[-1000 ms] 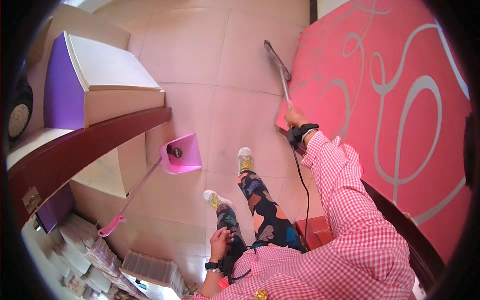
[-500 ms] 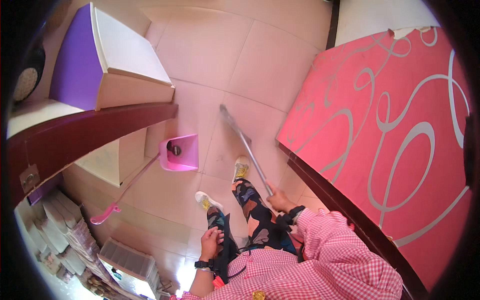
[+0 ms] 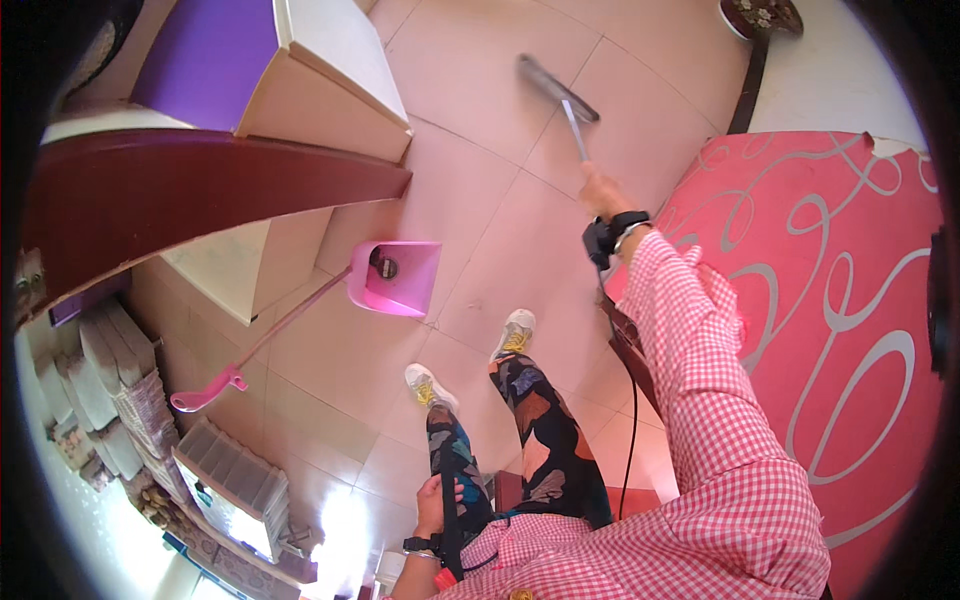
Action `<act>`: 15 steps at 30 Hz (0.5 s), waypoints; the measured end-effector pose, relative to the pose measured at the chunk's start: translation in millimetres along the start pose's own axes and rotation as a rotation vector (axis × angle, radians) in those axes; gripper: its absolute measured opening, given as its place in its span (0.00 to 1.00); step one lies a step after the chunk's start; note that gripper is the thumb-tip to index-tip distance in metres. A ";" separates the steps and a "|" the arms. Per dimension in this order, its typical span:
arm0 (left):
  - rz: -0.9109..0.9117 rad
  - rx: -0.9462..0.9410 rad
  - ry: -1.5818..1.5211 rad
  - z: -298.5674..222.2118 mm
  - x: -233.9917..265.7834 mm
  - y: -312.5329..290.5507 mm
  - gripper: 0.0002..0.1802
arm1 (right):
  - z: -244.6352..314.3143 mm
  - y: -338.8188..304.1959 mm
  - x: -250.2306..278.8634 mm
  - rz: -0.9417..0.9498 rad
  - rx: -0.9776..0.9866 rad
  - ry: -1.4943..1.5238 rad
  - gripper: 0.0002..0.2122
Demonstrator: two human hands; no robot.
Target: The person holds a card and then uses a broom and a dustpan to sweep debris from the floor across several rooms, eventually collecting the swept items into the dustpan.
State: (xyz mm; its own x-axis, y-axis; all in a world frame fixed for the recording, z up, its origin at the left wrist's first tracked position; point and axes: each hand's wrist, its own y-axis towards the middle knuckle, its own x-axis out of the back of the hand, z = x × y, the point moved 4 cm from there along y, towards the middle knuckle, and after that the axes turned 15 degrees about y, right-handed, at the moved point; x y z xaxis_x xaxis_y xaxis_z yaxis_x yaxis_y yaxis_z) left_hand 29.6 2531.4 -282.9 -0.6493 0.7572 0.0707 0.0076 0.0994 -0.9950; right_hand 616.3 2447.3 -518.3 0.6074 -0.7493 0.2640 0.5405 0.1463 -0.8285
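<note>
While your right hand (image 3: pixel 604 194) has its fingers closed round the broom (image 3: pixel 560 92), out over the tiles (image 3: pixel 465 205), sweeping looks unfinished: dustpan (image 3: pixel 415 285), well apart, holds one dark round thing (image 3: pixel 387 267). Left hand (image 3: pixel 429 505), partly behind black strap (image 3: pixel 449 500): can't tell.

Grey broom (image 3: pixel 566 101), pink dustpan (image 3: pixel 414 286), red-and-white checked sleeve (image 3: pixel 690 385), reddish-pink panel (image 3: pixel 800 285) (swirled in silver-grey)

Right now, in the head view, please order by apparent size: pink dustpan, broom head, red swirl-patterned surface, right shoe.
1. Red swirl-patterned surface
2. Pink dustpan
3. Broom head and right shoe: too alike in size to rank.
</note>
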 end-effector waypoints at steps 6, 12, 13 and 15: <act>-0.258 -0.159 0.137 -1.5 40.6 -11.3 0.11 | -16.9 -148.3 -140.9 0.102 0.355 -0.838 0.18; -0.802 -0.852 0.729 -142.8 113.2 -55.0 0.17 | -74.2 -256.4 -101.5 0.334 0.146 -0.980 0.24; -0.837 -0.883 0.802 -183.5 112.2 -75.7 0.20 | -87.8 -267.8 -86.9 0.343 0.130 -0.948 0.25; -1.011 -1.054 1.170 -233.6 143.0 -112.0 0.25 | -106.0 -286.7 -70.4 0.367 0.138 -0.907 0.26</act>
State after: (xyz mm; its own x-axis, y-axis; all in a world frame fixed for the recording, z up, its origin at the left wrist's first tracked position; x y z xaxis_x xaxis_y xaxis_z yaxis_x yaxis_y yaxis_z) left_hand 113.5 2779.3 -144.9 0.0719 0.1213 0.9900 0.7049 0.6960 -0.1365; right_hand 356.8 2389.7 -351.6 0.9358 0.1284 0.3283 0.2572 0.3880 -0.8850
